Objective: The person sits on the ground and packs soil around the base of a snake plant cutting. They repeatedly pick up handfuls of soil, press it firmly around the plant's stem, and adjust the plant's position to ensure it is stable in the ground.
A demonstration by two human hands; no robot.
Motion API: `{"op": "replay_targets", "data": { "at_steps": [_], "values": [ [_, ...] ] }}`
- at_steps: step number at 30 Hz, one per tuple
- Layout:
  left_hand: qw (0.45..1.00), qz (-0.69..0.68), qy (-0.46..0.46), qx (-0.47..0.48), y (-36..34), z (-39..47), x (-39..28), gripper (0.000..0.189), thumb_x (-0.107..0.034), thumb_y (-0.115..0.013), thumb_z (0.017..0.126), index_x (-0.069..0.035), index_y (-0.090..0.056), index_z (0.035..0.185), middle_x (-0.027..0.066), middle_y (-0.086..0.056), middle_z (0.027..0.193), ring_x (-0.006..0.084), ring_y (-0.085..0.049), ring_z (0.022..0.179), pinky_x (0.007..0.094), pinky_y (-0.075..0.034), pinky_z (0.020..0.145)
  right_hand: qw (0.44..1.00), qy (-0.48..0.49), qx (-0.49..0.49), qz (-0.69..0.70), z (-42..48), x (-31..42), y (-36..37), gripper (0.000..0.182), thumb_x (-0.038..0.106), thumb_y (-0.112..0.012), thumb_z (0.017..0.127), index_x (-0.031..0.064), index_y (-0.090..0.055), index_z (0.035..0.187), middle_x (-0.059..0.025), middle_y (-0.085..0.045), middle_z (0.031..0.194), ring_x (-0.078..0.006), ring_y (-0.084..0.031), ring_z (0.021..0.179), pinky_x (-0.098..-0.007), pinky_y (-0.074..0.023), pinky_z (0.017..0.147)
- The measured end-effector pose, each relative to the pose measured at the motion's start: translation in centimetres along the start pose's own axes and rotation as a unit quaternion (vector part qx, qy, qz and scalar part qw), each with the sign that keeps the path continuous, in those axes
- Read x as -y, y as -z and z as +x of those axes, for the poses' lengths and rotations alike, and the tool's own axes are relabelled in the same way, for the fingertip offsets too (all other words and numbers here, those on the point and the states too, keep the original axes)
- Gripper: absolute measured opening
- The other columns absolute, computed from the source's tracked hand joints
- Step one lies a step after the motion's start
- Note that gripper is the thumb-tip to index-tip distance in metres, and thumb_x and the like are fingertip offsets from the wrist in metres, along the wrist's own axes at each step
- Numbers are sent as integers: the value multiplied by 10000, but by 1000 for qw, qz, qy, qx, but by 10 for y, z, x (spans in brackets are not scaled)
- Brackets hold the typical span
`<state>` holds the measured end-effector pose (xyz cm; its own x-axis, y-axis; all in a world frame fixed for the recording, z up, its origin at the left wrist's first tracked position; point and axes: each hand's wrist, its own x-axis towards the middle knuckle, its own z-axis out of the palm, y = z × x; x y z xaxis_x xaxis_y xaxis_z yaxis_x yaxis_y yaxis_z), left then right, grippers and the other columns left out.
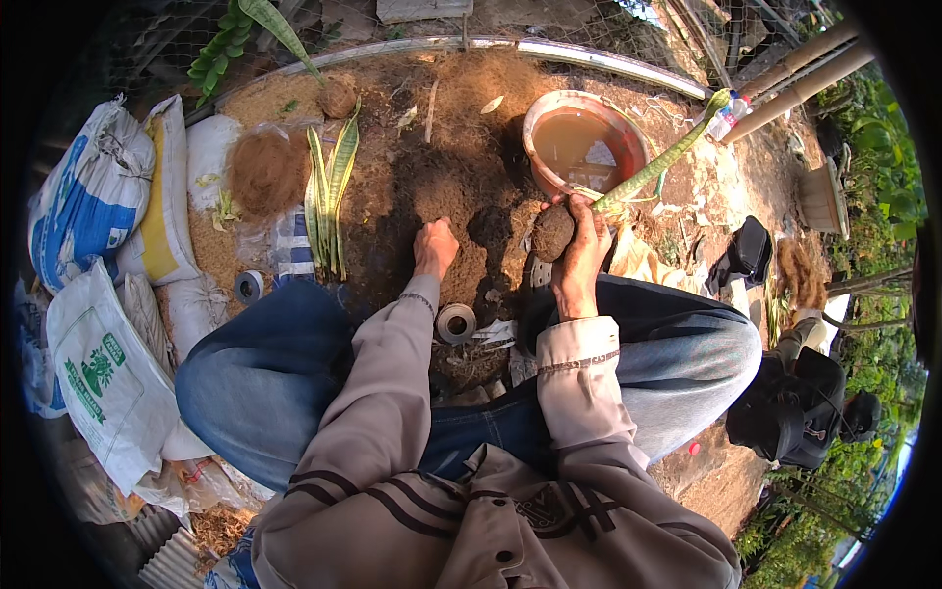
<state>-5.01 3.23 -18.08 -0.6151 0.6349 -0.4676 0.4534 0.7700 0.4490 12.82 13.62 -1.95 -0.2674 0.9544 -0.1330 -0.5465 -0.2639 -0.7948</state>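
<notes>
My right hand holds a snake plant by its rounded root ball of dark soil. The plant's long green leaf slants up and to the right, past the rim of a clay-coloured basin of murky water. On the mound of brown soil rests my left hand, its fingers curled down and mostly hidden under the back of the hand. Between my knees, just below that hand, lies a roll of tape.
Left of the soil are variegated snake plant leaves, brown coconut fibre and another tape roll. Filled sacks crowd the far left. A finished-looking ball with a leaf sits near the netting. A person is at right.
</notes>
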Motion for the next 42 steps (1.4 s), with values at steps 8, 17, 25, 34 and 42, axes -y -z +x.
{"op": "replay_targets", "data": {
  "at_steps": [8,17,25,34,42],
  "values": [
    [989,116,-85,45,-30,10,17,796,-71,-635,904,-95,-248,1598,93,-211,1672,285,-215,1531,378,-288,1236,999,-25,11,-22,-3,0,-4,80,69,-622,965,12,-613,1019,-124,-678,911,-232,-665,817,-364,-548,789],
    [996,-88,-23,10,-37,-5,32,479,-93,-677,835,-82,-654,1313,215,-705,1119,369,-677,1052,442,-552,921,1000,-5,20,-20,2,-4,-5,48,42,-606,963,16,-601,1003,-115,-658,925,-221,-648,869,-388,-553,799],
    [994,-76,-41,-61,-17,-16,25,285,-72,-725,872,-42,-742,1155,160,-744,1067,271,-712,998,389,-602,831,992,-80,72,64,1,-11,-2,259,259,-596,1023,6,-582,1078,-152,-653,973,-269,-672,887,-426,-570,811],
    [750,-653,46,98,25,0,46,385,-205,-687,909,-106,-637,1278,60,-602,1310,181,-632,1108,438,-549,924,955,-157,193,159,-14,-2,-19,360,239,-462,1025,14,-544,1294,-190,-647,1170,-340,-637,1137,-482,-554,912],
    [652,-749,-98,70,114,-29,-32,406,-299,-644,971,-74,-610,1306,62,-618,1303,188,-622,1145,387,-541,904,974,-121,184,56,-26,-11,-32,385,219,-517,1011,54,-541,1358,-172,-654,1196,-313,-655,1090,-453,-554,924]
  ]
}}
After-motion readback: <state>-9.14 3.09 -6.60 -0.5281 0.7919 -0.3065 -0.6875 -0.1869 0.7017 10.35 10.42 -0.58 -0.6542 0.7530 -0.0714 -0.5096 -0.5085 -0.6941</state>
